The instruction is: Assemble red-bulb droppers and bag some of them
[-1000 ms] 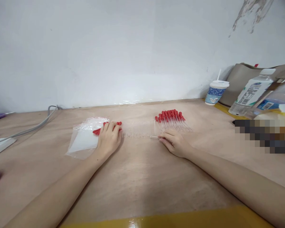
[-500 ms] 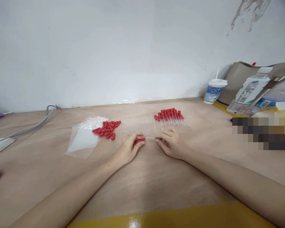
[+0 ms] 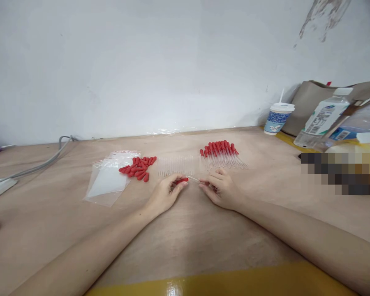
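My left hand pinches a red rubber bulb at the table's middle. My right hand pinches a thin clear glass tube whose end meets the bulb. Just behind my hands lies a row of bare clear tubes. Left of that row sits a heap of loose red bulbs. Behind my right hand lies a bunch of droppers with red bulbs fitted.
Clear zip bags lie left of the bulbs. A grey cable runs along the far left. At the back right stand a paper cup with a straw, a water bottle and a beige bag. Yellow tape edges the table front.
My left hand left the bulb heap carrying one red bulb, moved right to the middle, and brought it against the tube in my right hand.
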A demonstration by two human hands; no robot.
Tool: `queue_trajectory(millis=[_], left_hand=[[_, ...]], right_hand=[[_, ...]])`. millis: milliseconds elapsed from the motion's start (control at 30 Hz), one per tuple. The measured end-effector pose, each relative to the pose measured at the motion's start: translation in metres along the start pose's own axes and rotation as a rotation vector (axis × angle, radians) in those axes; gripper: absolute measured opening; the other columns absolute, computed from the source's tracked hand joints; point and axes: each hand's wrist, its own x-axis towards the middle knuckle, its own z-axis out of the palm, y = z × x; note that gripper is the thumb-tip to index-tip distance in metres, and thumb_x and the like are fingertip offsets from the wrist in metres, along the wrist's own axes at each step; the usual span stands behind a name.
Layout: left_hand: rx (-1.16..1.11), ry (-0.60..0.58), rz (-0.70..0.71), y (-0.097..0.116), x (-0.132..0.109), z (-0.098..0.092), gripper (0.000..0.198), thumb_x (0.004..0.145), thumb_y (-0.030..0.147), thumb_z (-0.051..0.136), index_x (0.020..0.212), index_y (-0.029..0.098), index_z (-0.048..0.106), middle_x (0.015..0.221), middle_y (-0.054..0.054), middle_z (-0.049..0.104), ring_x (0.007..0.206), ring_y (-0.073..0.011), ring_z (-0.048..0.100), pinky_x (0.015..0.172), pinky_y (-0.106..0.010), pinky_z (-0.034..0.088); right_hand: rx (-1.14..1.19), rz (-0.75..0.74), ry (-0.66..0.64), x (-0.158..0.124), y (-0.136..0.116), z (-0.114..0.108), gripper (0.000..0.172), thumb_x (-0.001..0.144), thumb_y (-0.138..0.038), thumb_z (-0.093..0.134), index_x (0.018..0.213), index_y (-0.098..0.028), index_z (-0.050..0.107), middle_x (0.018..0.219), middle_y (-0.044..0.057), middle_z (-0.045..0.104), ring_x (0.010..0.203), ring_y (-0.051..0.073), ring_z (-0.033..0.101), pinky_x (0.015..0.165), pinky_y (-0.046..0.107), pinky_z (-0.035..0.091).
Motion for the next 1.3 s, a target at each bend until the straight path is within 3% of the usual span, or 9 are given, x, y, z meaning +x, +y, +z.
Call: queue_trajectory(millis=[167,500,700,900,1000,1133,1300], left_hand=[[-0.022,0.006,-0.014,0.0,0.001,0.0,0.02,0.084,0.033,0.053,0.093,0.017,0.062,0.087,-0.004,0.068,0.078,-0.0159,0.063,0.068,-0.026,0.05],[-0.053,0.015,0.072,-0.007,0.001,0.001,0.019,0.084,0.03,0.054,0.093,0.016,0.064,0.084,-0.004,0.068,0.076,-0.0154,0.063,0.068,-0.025,0.05],[-0.05,-0.038,0.173,-0.003,0.0,-0.003,0.014,0.084,0.024,0.056,0.086,0.016,0.067,0.083,-0.003,0.07,0.074,-0.0144,0.063,0.067,-0.024,0.049],[-0.029,-0.152,0.159,0.0,-0.003,-0.005,0.015,0.085,0.022,0.053,0.088,0.017,0.067,0.084,-0.003,0.071,0.076,-0.0146,0.064,0.069,-0.024,0.049],[0.003,-0.213,0.152,-0.001,-0.003,-0.005,0.018,0.086,0.025,0.052,0.091,0.018,0.067,0.084,-0.003,0.07,0.076,-0.0148,0.064,0.07,-0.025,0.049],[0.08,-0.145,0.121,-0.001,0.0,-0.003,0.02,0.086,0.028,0.051,0.09,0.016,0.067,0.08,-0.003,0.069,0.071,-0.0151,0.062,0.065,-0.025,0.048],[0.058,-0.056,0.111,0.0,0.002,-0.003,0.018,0.083,0.029,0.056,0.092,0.017,0.066,0.087,-0.004,0.07,0.077,-0.0165,0.064,0.07,-0.028,0.05]], right_hand=[[-0.009,0.012,0.004,-0.001,0.001,0.0,0.011,0.085,-0.021,0.05,0.087,-0.017,0.06,0.067,0.001,0.062,0.059,0.011,0.05,0.066,0.03,0.033],[0.141,0.025,-0.146,-0.002,0.009,0.001,0.013,0.088,-0.023,0.049,0.086,-0.018,0.061,0.069,0.0,0.062,0.06,0.011,0.05,0.068,0.03,0.031],[0.217,0.081,-0.238,0.0,0.015,-0.001,0.014,0.088,-0.025,0.051,0.086,-0.019,0.063,0.068,-0.001,0.062,0.062,0.011,0.053,0.072,0.03,0.028],[0.206,0.06,-0.315,0.001,0.019,-0.005,0.016,0.088,-0.026,0.051,0.086,-0.02,0.066,0.066,-0.002,0.062,0.058,0.009,0.051,0.072,0.031,0.026],[0.067,0.005,-0.279,0.001,0.015,-0.007,0.017,0.088,-0.026,0.05,0.087,-0.021,0.066,0.069,-0.001,0.064,0.058,0.01,0.05,0.071,0.031,0.024],[-0.177,-0.064,-0.145,0.0,0.007,-0.003,0.021,0.088,-0.022,0.046,0.082,-0.019,0.066,0.068,0.001,0.063,0.059,0.012,0.05,0.066,0.032,0.024],[-0.114,-0.059,-0.121,0.002,0.011,0.002,0.02,0.09,-0.023,0.043,0.089,-0.017,0.062,0.074,0.004,0.062,0.068,0.014,0.053,0.065,0.03,0.032]])
